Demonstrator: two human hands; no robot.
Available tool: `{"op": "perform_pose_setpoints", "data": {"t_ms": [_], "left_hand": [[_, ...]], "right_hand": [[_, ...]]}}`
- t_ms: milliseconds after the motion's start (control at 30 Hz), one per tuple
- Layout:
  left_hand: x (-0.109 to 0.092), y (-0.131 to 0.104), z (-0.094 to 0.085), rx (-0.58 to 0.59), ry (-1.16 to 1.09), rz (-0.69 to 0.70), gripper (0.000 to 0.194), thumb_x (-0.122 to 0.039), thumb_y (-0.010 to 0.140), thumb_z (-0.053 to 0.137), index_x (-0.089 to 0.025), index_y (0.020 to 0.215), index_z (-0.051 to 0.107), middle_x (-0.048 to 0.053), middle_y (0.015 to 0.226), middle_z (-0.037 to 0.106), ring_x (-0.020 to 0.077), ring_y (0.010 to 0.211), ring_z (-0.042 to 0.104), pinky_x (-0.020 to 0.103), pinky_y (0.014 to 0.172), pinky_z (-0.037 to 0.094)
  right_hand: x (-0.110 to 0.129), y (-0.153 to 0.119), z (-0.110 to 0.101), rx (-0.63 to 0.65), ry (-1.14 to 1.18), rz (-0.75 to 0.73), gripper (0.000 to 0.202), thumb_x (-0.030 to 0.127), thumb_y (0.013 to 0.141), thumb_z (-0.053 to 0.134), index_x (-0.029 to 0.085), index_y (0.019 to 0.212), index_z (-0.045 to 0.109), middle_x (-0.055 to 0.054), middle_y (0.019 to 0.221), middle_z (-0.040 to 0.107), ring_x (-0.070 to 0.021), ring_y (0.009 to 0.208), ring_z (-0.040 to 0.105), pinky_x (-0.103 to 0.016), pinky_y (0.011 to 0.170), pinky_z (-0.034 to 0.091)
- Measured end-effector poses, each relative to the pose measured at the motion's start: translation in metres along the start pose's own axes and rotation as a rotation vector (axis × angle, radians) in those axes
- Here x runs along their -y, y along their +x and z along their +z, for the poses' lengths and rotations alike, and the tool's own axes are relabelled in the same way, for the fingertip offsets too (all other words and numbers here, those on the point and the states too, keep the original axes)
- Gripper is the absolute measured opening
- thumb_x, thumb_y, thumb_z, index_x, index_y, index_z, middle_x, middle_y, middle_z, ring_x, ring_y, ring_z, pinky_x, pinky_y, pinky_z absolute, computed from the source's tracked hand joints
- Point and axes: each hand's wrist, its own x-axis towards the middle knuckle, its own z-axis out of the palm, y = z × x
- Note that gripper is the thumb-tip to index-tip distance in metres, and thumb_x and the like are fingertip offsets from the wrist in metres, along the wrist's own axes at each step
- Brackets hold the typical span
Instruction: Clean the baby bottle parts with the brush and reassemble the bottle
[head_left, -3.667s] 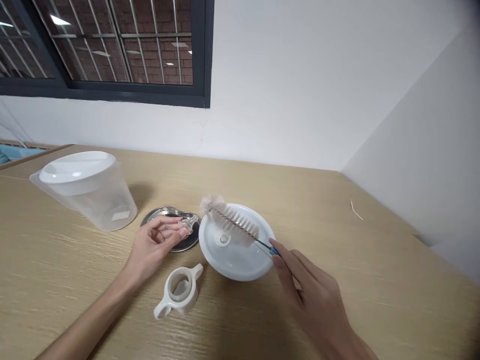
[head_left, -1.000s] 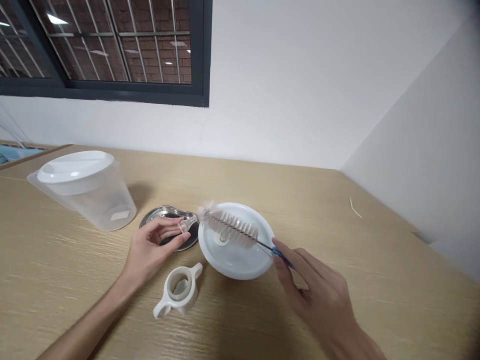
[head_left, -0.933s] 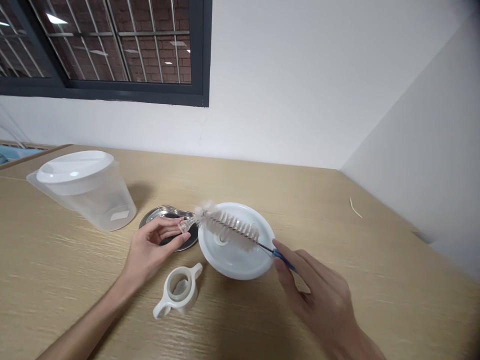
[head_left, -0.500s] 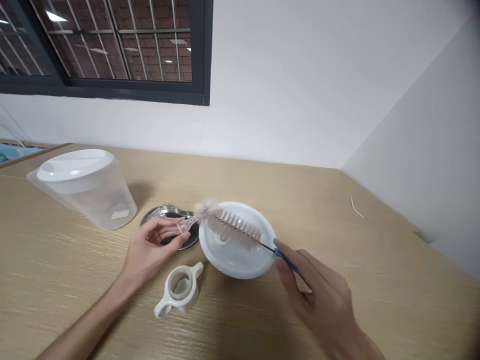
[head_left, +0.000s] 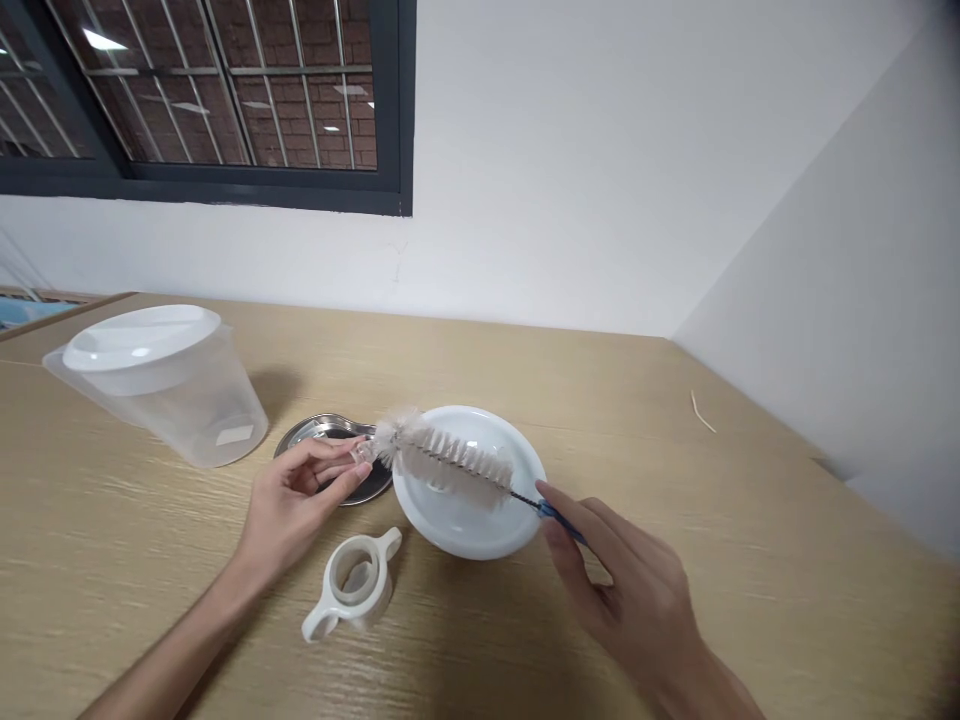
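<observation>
My left hand (head_left: 300,490) pinches a small clear tapered piece (head_left: 362,453) between thumb and fingers, its wide end toward the palm. In my right hand (head_left: 622,580) is the blue handle of a bottle brush (head_left: 457,465) with white bristles. The brush lies slantwise above a white bowl (head_left: 480,535), and its tufted tip meets the narrow end of the clear piece. Behind my left fingers sits a metal kidney dish (head_left: 300,432), partly hidden. Nearer to me, a white ring with two handles (head_left: 352,583) rests on the table.
A translucent lidded jug (head_left: 172,390) stands at the left of the wooden table (head_left: 600,400). Far to the right lies a thin pale strip (head_left: 701,412). A white wall (head_left: 540,180) and a barred window (head_left: 300,80) rise behind the table.
The brush tip has come further over the clear piece, covering more of its narrow end. My hands keep their grips. The whole view has shifted slightly.
</observation>
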Motion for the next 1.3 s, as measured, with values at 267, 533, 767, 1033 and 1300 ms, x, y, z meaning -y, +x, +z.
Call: {"op": "perform_pose_setpoints", "data": {"t_ms": [267,533,767,1033,1300], "left_hand": [[-0.001,-0.001,-0.004,0.003,0.039,-0.007,0.027,-0.022,0.068,0.091,-0.018,0.089,0.074,0.006,0.1,0.082,0.0182,0.088,0.08,0.024,0.086,0.066],[-0.006,0.001,-0.004,0.006,0.081,-0.107,0.034,-0.03,0.065,0.093,-0.017,0.089,0.073,0.008,0.092,0.083,0.0179,0.084,0.08,0.022,0.082,0.066],[-0.009,0.003,-0.004,0.052,0.058,-0.177,0.036,-0.037,0.063,0.093,-0.017,0.086,0.073,0.009,0.093,0.083,0.0203,0.087,0.08,0.025,0.082,0.066],[-0.012,0.004,-0.007,0.075,0.03,-0.233,0.036,-0.04,0.068,0.091,-0.016,0.086,0.07,0.012,0.097,0.082,0.0225,0.085,0.08,0.031,0.083,0.067],[-0.01,0.004,-0.008,0.143,0.061,-0.279,0.039,-0.042,0.072,0.088,-0.016,0.097,0.072,0.012,0.101,0.082,0.0201,0.089,0.079,0.026,0.086,0.064]], "right_hand": [[-0.006,-0.001,0.001,-0.046,-0.072,0.052,0.029,0.009,0.095,0.06,0.012,0.123,0.063,0.001,0.073,0.06,-0.0078,0.059,0.054,-0.021,0.056,0.041],[-0.004,-0.002,0.003,-0.005,-0.082,0.033,0.033,0.01,0.095,0.06,0.013,0.129,0.061,0.0,0.075,0.062,-0.0088,0.059,0.055,-0.023,0.056,0.042],[0.0,0.001,0.002,-0.017,-0.008,0.039,0.032,0.009,0.097,0.056,0.013,0.128,0.059,-0.001,0.079,0.064,-0.0087,0.061,0.058,-0.021,0.056,0.044],[-0.007,-0.004,0.004,-0.007,-0.083,0.063,0.031,0.011,0.097,0.058,0.013,0.127,0.061,0.0,0.077,0.063,-0.0089,0.06,0.058,-0.022,0.057,0.043],[0.002,0.0,0.002,0.029,-0.018,-0.003,0.037,0.007,0.096,0.057,0.011,0.133,0.058,-0.001,0.079,0.062,-0.0087,0.062,0.054,-0.022,0.057,0.042]]}}
